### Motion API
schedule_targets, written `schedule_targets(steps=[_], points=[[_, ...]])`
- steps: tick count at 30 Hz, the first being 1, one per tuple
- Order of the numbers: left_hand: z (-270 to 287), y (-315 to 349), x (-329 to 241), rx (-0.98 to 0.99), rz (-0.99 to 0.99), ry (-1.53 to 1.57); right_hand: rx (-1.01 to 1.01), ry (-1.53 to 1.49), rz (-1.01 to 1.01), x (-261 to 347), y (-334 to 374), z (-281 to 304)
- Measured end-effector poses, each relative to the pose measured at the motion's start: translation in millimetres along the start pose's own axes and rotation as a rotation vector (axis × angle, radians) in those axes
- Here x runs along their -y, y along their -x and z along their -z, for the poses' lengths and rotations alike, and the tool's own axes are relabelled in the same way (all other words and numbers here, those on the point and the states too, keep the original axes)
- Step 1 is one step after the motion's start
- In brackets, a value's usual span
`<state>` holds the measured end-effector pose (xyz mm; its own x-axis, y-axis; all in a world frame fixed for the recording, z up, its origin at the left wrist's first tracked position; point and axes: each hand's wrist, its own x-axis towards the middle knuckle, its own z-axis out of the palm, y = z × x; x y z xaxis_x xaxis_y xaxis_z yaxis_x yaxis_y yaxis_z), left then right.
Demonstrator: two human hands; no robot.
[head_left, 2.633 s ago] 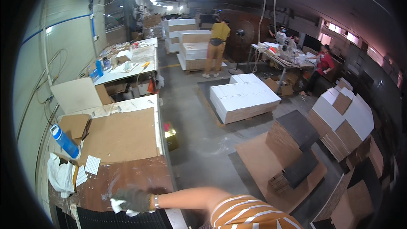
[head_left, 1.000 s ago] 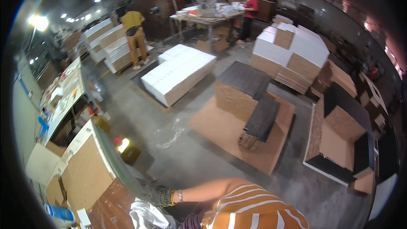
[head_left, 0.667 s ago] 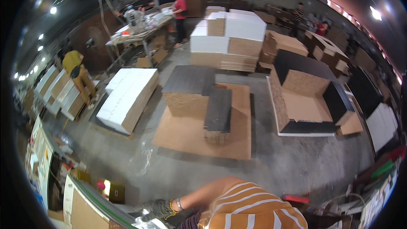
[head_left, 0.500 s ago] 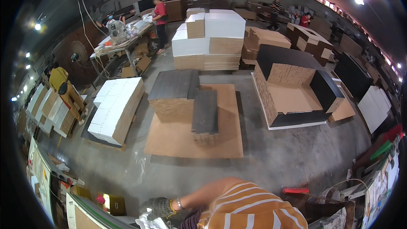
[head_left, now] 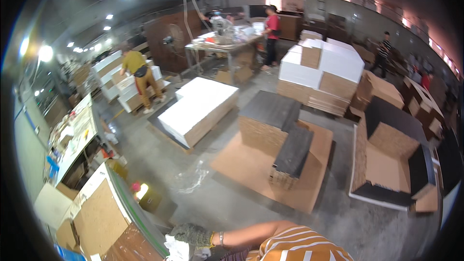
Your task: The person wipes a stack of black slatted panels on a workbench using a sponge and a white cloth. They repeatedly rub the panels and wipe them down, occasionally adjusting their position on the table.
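My right arm, in an orange-and-white striped sleeve, reaches across to the left at the lower edge. A dark grey knit glove with a yellow cuff covers my right hand [head_left: 194, 236], with a band at the wrist. It appears closed on a crumpled white cloth [head_left: 177, 248]; its fingertips are partly hidden. Just left of it stands a panel or board with a green edge [head_left: 126, 202]. Beneath the arm, a bit of purple striped fabric [head_left: 236, 254] shows. I cannot make out my left hand.
Ahead, dark boards [head_left: 270, 110] are stacked on a brown sheet [head_left: 309, 188]. White boards [head_left: 198, 104] lie left of them, and a black-edged open stack [head_left: 386, 164] sits right. A cluttered bench [head_left: 79, 133] stands at left. Several people work farther off, one in a yellow top [head_left: 134, 63].
My view has swung left and tilted, so the stacks sit farther right and more of the left-hand benches shows. The gloved hand stays at the white cloth.
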<state>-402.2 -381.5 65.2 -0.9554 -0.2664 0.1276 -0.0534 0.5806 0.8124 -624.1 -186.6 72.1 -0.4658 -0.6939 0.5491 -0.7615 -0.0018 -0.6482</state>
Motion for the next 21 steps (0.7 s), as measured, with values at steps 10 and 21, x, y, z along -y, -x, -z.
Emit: schedule_targets(steps=[10,21], points=[[-21.2,72.6,-5.0,-0.310,0.385,0.217,0.276,-0.084,0.268,7.4,-26.0,-146.3],[47.2,33.1,-126.1,-0.770,0.752,0.087,0.399,-0.541,-0.059,26.3,-82.5,-108.3]])
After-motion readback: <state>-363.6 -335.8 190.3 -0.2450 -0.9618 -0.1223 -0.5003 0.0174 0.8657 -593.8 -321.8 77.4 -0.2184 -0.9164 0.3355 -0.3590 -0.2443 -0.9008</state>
